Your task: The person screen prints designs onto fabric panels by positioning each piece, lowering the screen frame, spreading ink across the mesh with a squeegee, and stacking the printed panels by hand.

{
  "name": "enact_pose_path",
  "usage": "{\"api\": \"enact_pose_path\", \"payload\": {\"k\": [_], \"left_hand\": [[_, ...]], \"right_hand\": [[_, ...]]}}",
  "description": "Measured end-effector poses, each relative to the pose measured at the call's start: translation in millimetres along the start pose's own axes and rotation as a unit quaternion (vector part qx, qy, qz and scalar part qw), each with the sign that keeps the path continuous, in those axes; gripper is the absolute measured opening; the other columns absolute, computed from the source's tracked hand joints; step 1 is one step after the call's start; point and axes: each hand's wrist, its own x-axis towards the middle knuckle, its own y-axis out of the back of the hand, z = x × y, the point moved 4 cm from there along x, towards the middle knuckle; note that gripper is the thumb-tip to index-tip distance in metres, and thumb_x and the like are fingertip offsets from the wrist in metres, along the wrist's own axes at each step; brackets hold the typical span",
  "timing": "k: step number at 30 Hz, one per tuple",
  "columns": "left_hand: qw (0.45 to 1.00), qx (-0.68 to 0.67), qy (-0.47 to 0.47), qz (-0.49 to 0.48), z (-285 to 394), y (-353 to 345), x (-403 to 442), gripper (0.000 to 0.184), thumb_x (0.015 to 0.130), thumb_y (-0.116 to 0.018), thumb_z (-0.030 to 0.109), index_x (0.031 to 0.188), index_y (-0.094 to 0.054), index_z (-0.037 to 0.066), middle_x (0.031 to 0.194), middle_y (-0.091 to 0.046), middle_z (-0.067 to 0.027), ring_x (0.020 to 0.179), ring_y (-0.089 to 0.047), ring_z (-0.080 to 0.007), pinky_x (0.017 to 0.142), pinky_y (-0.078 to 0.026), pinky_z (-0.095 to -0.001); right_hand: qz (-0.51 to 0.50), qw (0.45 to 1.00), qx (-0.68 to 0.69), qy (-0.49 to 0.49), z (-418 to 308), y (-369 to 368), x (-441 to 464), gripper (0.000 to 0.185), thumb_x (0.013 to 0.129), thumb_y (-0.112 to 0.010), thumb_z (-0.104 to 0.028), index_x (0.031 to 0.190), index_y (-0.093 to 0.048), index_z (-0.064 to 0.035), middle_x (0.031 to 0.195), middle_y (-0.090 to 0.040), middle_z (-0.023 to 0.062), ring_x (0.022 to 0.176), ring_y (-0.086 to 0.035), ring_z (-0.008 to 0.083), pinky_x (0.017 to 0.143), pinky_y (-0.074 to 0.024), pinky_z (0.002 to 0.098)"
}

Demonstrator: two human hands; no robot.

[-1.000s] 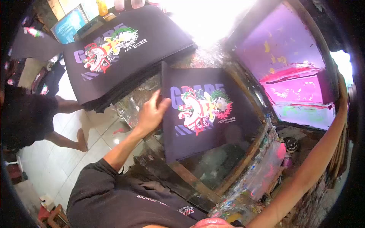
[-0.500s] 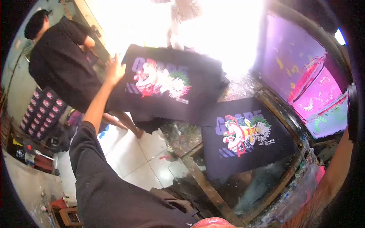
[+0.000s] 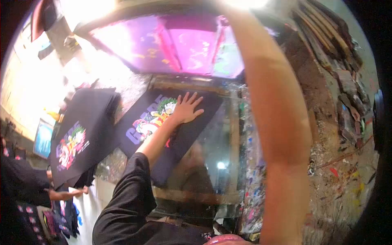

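My left hand [image 3: 188, 109] lies palm down with fingers spread on a black fabric panel [image 3: 204, 134]. It covers one side of the panel's print, which has purple lettering and a red, white, yellow and green figure. The panel rests on a glass-topped table [image 3: 200, 171]. My right forearm [image 3: 281, 134] stretches up past the table's right side; its hand is beyond the top edge, out of sight. Left of the panel, several black fabric pieces [image 3: 92, 118] lie stacked, the top one bearing the same print.
Behind the table leans a framed printing screen [image 3: 190, 45], pink and purple with paint marks. A co-worker's arm [image 3: 65, 195] is at lower left. Wooden-handled tools [image 3: 322, 32] line the upper right, above a paint-spattered surface [image 3: 339, 192].
The view has swung right. My left hand has moved from the stacked pieces onto the single panel on the glass. My right arm now reaches upward across the view.
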Motion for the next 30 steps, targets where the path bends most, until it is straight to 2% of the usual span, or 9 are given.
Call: {"api": "enact_pose_path", "payload": {"k": [8,11,12,14,16,19,22,25,30], "left_hand": [[0.979,-0.044,0.183,-0.083,-15,-29,75,0.079,0.100,-0.037,0.070,0.152,-0.050,0.012,0.159,-0.046,-0.0132,0.150,-0.035,-0.0366,0.122,-0.014,-0.0654],[0.982,-0.003,0.114,0.153,29,-18,68,0.051,0.097,-0.063,0.037,0.136,-0.059,0.005,0.138,-0.059,-0.0186,0.133,-0.050,-0.0376,0.114,-0.032,-0.0630],[0.920,-0.318,0.010,0.228,72,17,57,0.041,0.091,-0.069,0.023,0.127,-0.062,0.005,0.126,-0.063,-0.0191,0.121,-0.054,-0.0424,0.112,-0.037,-0.0548],[0.871,-0.459,-0.140,0.108,177,26,15,0.051,0.091,-0.072,0.018,0.138,-0.059,0.002,0.137,-0.062,-0.0183,0.121,-0.059,-0.0375,0.106,-0.047,-0.0465],[0.666,-0.707,-0.230,0.059,210,-3,-39,0.056,0.093,-0.074,0.024,0.142,-0.057,0.003,0.144,-0.059,-0.0130,0.130,-0.056,-0.0323,0.111,-0.044,-0.0470],[0.862,-0.377,-0.327,0.090,231,-13,-68,0.056,0.093,-0.074,0.034,0.140,-0.060,0.007,0.141,-0.063,-0.0073,0.134,-0.054,-0.0308,0.116,-0.039,-0.0496],[0.951,-0.144,-0.267,0.052,213,61,-116,0.054,0.089,-0.075,0.040,0.133,-0.065,0.011,0.135,-0.066,-0.0100,0.131,-0.057,-0.0320,0.116,-0.039,-0.0505],[0.988,-0.149,0.047,0.002,81,86,-181,0.054,0.095,-0.064,0.031,0.145,-0.056,0.012,0.147,-0.057,-0.0160,0.140,-0.047,-0.0444,0.123,-0.019,-0.0636],[0.987,-0.046,0.142,-0.057,49,65,-258,0.068,0.101,-0.056,0.045,0.161,-0.038,0.019,0.172,-0.023,-0.0085,0.157,-0.016,-0.0452,0.119,-0.010,-0.0741]], "right_hand": [[0.022,0.947,0.192,-0.259,-8,10,-18,0.058,0.086,-0.063,-0.057,0.121,-0.073,-0.0118,0.120,-0.072,0.0199,0.117,-0.067,0.0381,0.102,-0.0507,0.0477],[0.018,0.922,0.241,-0.303,0,-12,-6,0.069,0.081,-0.069,-0.062,0.121,-0.073,-0.0062,0.123,-0.071,0.0212,0.118,-0.067,0.0366,0.103,-0.0505,0.0456],[0.022,0.914,0.249,-0.318,1,-11,-8,0.073,0.079,-0.071,-0.064,0.122,-0.073,-0.0044,0.125,-0.071,0.0216,0.118,-0.067,0.0361,0.103,-0.0504,0.0449],[0.011,0.914,0.222,-0.340,-10,29,-29,0.072,0.078,-0.069,-0.064,0.124,-0.072,-0.0084,0.125,-0.072,0.0162,0.119,-0.067,0.0317,0.105,-0.0477,0.0444],[-0.046,0.905,0.253,-0.338,-13,37,-36,0.071,0.080,-0.069,-0.062,0.126,-0.071,-0.0087,0.125,-0.072,0.0153,0.119,-0.067,0.0307,0.104,-0.0482,0.0446],[-0.072,0.893,0.292,-0.335,-25,54,-52,0.075,0.080,-0.070,-0.062,0.133,-0.068,-0.0094,0.136,-0.066,0.0166,0.131,-0.059,0.0318,0.110,-0.0441,0.0452],[-0.083,0.903,0.277,-0.317,-28,45,-53,0.065,0.084,-0.066,-0.058,0.129,-0.069,-0.0116,0.131,-0.067,0.0159,0.127,-0.061,0.0319,0.106,-0.0462,0.0460],[-0.037,0.967,0.175,-0.181,-8,8,-24,0.050,0.090,-0.060,-0.051,0.122,-0.072,-0.0149,0.123,-0.070,0.0149,0.121,-0.064,0.0320,0.102,-0.0492,0.0473],[0.090,0.993,-0.003,0.076,2,-35,10,0.034,0.099,-0.050,-0.039,0.112,-0.076,-0.0204,0.110,-0.075,0.0131,0.110,-0.070,0.0323,0.093,-0.0544,0.0493]]}}
